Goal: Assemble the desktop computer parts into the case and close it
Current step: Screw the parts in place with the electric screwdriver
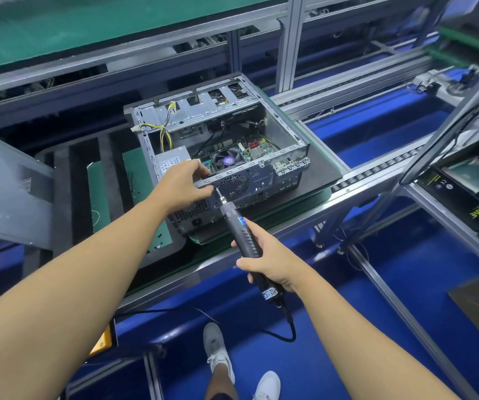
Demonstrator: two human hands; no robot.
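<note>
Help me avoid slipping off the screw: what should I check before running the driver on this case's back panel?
1. Grip: the right hand holds the electric screwdriver: ok.
2. Seating: the bit tip sits in a screw on the case: cannot tell, too small.
3. Support: the left hand holds the case's rear rim: ok.
4. Clearance: the left fingers are clear of the bit: not ok, right beside it.
5. Base: the case lies flat on the black mat: ok.
6. Slack: the cord hangs free: ok.

Open grey case [278, 157] (lidless), motherboard [232, 157] inside
</note>
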